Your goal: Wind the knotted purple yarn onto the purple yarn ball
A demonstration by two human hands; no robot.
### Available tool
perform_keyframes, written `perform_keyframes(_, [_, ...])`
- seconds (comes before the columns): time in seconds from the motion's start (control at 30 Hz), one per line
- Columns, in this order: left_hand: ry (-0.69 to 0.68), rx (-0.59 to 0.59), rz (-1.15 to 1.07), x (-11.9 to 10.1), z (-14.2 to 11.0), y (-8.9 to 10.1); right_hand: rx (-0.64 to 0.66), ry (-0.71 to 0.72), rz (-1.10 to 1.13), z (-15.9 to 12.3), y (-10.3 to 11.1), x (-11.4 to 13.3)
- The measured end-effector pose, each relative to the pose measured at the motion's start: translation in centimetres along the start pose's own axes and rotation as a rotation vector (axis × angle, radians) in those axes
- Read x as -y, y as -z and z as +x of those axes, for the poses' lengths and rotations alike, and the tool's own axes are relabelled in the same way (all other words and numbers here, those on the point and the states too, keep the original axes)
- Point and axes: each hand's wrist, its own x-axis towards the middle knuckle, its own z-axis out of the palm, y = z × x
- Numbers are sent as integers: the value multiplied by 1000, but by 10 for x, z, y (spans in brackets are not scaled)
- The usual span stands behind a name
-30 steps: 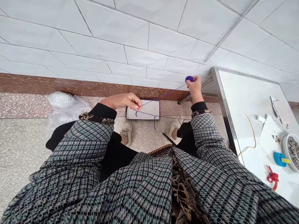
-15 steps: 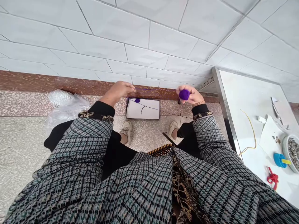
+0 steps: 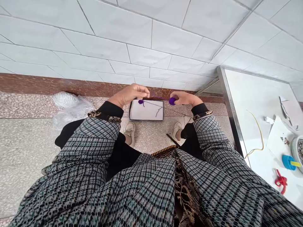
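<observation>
A small ball of purple yarn (image 3: pixel 172 101) sits in the fingers of my right hand (image 3: pixel 185 97). My left hand (image 3: pixel 133 94) is closed in a pinch on the purple strand (image 3: pixel 161 97), which runs across the gap to the ball. Below both hands, a shallow white box (image 3: pixel 144 113) with dark edges lies on the floor. Inside it is another purple yarn piece (image 3: pixel 140 101), round in outline, close to the far left corner. Dark strands trail over the box and onto the floor to its right.
To the left, a white yarn ball (image 3: pixel 64 99) rests by a clear plastic bag (image 3: pixel 71 115). On the right stands a white table (image 3: pixel 251 101) bearing a yellow cord (image 3: pixel 261 135), a blue object (image 3: pixel 288 162), a red item (image 3: pixel 281 181) and a bowl (image 3: pixel 295 148). A tiled wall (image 3: pixel 146 56) is ahead.
My hands have come closer together, the right one turning and moving left with the yarn ball, the left one moving right. The strand over the box has shifted. The view has moved slightly.
</observation>
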Motion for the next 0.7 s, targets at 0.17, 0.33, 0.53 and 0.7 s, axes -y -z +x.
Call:
perform_keyframes(0.17, [103, -176, 13, 4, -5, 4, 362, 446, 638, -7, -2, 15])
perform_keyframes(0.33, [53, -59, 77, 6, -12, -19, -217, 512, 1003, 27, -13, 48])
perform_keyframes(0.53, [-46, -18, 163, -8, -44, -27, -480, 164, 599, 74, -40, 77])
perform_keyframes(0.7, [-78, -219, 21, -5, -64, -15, 198, 192, -65, 61, -49, 88])
